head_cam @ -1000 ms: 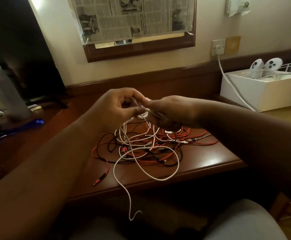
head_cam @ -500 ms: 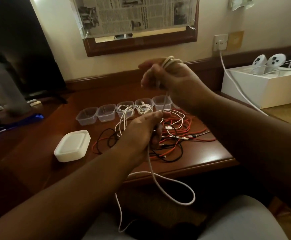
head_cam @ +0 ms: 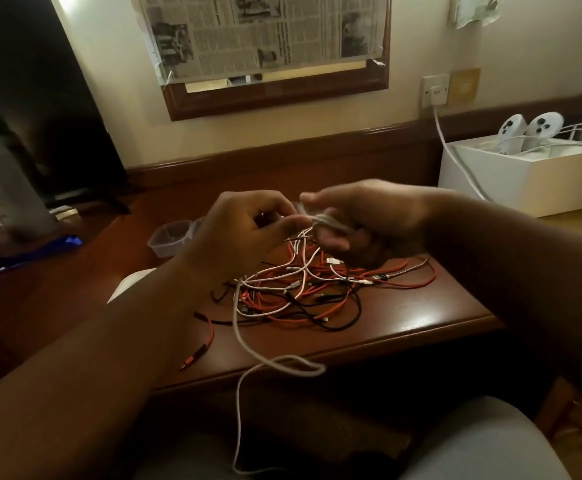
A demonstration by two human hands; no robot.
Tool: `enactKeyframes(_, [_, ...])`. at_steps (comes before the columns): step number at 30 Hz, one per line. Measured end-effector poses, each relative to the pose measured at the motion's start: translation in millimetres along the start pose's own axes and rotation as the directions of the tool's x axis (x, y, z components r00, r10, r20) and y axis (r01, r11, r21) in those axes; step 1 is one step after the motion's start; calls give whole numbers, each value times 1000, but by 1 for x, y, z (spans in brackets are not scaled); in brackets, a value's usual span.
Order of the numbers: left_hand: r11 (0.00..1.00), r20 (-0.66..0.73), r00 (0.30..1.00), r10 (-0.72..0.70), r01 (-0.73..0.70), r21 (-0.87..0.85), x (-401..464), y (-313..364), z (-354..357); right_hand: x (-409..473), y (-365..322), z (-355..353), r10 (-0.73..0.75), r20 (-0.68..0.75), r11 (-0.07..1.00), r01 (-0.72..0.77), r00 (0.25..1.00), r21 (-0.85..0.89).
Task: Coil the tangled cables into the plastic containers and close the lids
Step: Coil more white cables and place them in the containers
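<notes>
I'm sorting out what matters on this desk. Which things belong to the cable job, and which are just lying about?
Job:
left hand and right hand, both on the white cable
tangled cables
plastic container

Lying about:
white box holding controllers
newspaper
wall socket

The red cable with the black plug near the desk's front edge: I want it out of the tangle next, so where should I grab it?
Take the red cable just behind its black plug, coming from above. That end lies free on the wooden desk, clear of the cable pile.
</notes>
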State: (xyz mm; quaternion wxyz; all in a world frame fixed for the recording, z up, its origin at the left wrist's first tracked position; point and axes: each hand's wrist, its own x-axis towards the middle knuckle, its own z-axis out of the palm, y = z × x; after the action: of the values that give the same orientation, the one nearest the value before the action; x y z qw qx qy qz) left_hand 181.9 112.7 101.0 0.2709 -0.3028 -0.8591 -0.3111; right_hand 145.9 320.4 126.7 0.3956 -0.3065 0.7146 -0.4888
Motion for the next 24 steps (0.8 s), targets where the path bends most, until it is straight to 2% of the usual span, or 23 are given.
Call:
enactKeyframes(2, [979, -22, 999, -29, 24, -204, 5, 4, 3, -5, -2, -8, -118, 261, 968, 52, 958, 244])
enactKeyframes(3, [941, -23, 998, -50, 39, -337, 8, 8, 5, -7, -4, -10, -197, 331, 939, 80, 923, 335])
enactKeyframes(5, [842, -11, 989, -145, 117, -526, 16, 20, 11, -9, -8, -11, -350, 375, 864, 141, 859, 483])
enactKeyframes(10, [684, 122, 926, -359, 349, -641, 37, 44, 22, -9, -16, -11, -539, 199, 734, 342, 818, 587])
enactKeyframes(12, [580, 181, 884, -432, 426, -695, 40, 52, 25, -7, -16, -8, -582, 169, 686, 368, 796, 627])
enactKeyframes(14, [446, 296, 855, -426, 483, -754, 41, 57, 29, -5, -15, -2, -611, 155, 650, 379, 777, 659])
enactKeyframes(16, [378, 332, 864, -378, 472, -797, 38, 63, 36, -2, -13, 5, -622, 138, 639, 397, 771, 659])
enactKeyframes(18, [217, 367, 836, -409, 479, -850, 36, 64, 43, -1, -8, 11, -615, 138, 664, 415, 776, 623])
enactKeyframes(19, [174, 364, 812, -456, 482, -859, 32, 64, 45, -1, -6, 14, -605, 151, 682, 410, 782, 606])
enactKeyframes(21, [210, 313, 788, -530, 479, -852, 21, 52, 45, -1, -3, 18, -578, 177, 709, 383, 796, 592])
enactKeyframes(22, [182, 287, 772, -568, 457, -870, 17, 46, 45, -1, -3, 20, -574, 173, 711, 383, 800, 590])
enactKeyframes(23, [75, 296, 738, -606, 424, -902, 18, 42, 45, 0, -3, 21, -580, 154, 705, 399, 800, 587])
enactKeyframes(24, [27, 293, 714, -636, 399, -916, 20, 41, 46, 2, -5, 22, -594, 125, 690, 424, 794, 587])
